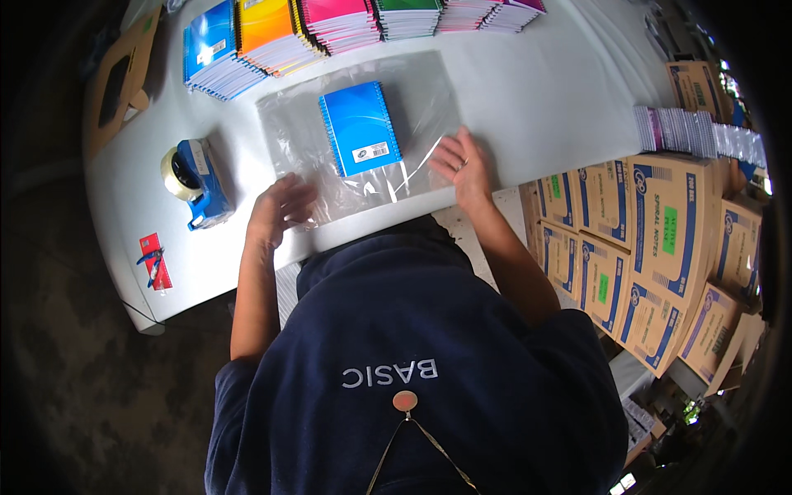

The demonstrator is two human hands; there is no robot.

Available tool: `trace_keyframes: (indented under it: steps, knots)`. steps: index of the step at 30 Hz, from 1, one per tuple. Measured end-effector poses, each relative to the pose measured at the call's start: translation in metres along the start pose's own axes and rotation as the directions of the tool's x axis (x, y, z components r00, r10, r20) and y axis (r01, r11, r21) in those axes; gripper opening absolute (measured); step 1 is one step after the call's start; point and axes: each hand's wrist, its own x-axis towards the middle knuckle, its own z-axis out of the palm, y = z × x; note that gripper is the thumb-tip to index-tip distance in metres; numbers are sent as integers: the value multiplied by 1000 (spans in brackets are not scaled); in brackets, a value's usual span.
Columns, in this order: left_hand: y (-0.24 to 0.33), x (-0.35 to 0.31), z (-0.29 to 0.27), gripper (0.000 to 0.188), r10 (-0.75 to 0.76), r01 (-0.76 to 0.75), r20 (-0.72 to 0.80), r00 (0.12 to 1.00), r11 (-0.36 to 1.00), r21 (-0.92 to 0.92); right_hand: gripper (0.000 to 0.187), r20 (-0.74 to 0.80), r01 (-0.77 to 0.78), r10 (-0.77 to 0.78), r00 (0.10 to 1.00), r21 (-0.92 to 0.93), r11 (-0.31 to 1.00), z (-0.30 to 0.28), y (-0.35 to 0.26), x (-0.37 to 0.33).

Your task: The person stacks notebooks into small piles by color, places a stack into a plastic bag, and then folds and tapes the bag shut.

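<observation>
A blue spiral notebook [360,124] with a white label lies on a clear plastic sheet [289,136], which is spread on the white table. The notebook may be one or a small stack; its side shows too little to tell. My left hand [279,208] is over the sheet's near left corner, fingers apart and slightly blurred. At the near right edge of the sheet is my right hand [462,167], palm partly turned up and fingers spread. Neither hand holds anything that I can see. Whether the fingertips touch the plastic is unclear.
Stacks of spiral notebooks [275,37] in several colours line the table's far side. A blue tape dispenser [202,183] stands left, beyond a red card with pens [154,262]. Cardboard boxes [660,227] are piled on the right. An opened carton [124,78] sits far left.
</observation>
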Motion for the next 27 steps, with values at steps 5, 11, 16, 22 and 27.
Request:
trace_keyframes:
  steps: [5, 11, 16, 22, 27]
  knots:
    - [16, 21, 7, 37, 244, -220, -107, 964, 955, 201, 64, 88, 32, 2, 996, -384, 923, 18, -50, 37]
    - [30, 7, 33, 25, 541, -552, 143, 829, 747, 371, 27, 486, 262, 278, 829, -776, 574, 19, -95, 48]
    - [30, 16, 38, 21, 643, -649, 198, 740, 604, 462, 21, 666, 565, 151, 730, -713, 416, 40, -97, 43]
    - [37, 15, 82, 13, 748, -754, 263, 610, 445, 482, 17, 764, 726, -391, 513, -143, 673, 50, -11, 46]
    - [12, 34, 106, 12, 792, -724, 294, 535, 251, 643, 14, 726, 647, -412, 550, -60, 760, 71, 17, 24]
